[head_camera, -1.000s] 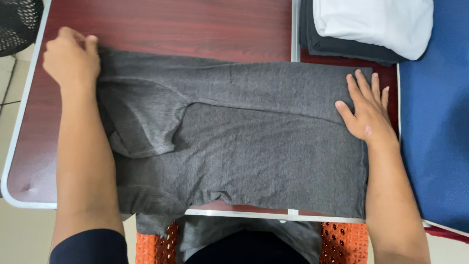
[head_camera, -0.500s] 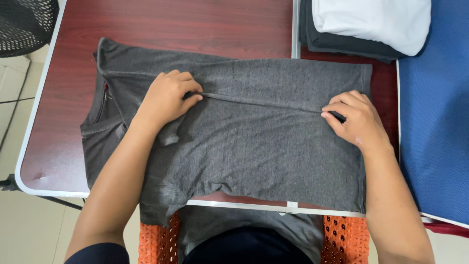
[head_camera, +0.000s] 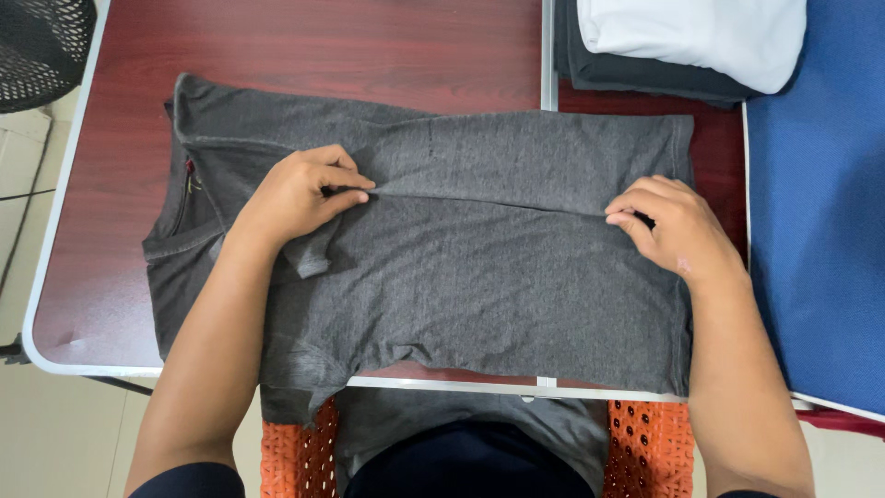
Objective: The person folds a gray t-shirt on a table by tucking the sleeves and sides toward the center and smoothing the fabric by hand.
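Observation:
A dark grey t-shirt (head_camera: 479, 286) lies flat on a reddish-brown table (head_camera: 304, 46), collar to the left and hem to the right. Its near part hangs over the table's front edge. My left hand (head_camera: 300, 194) pinches the folded edge of fabric near the shirt's middle, beside the sleeve. My right hand (head_camera: 668, 226) pinches the same folded edge near the hem. The fold runs as a straight line between both hands.
Folded white (head_camera: 701, 32) and dark garments (head_camera: 636, 74) are stacked at the back right. A blue surface (head_camera: 816, 231) lies along the right. A black mesh chair (head_camera: 37, 41) stands at the top left, an orange perforated seat (head_camera: 650, 447) below.
My left hand moved from the shirt's far left corner to the middle fold and gripped it. My right hand went from lying flat to pinching the fold.

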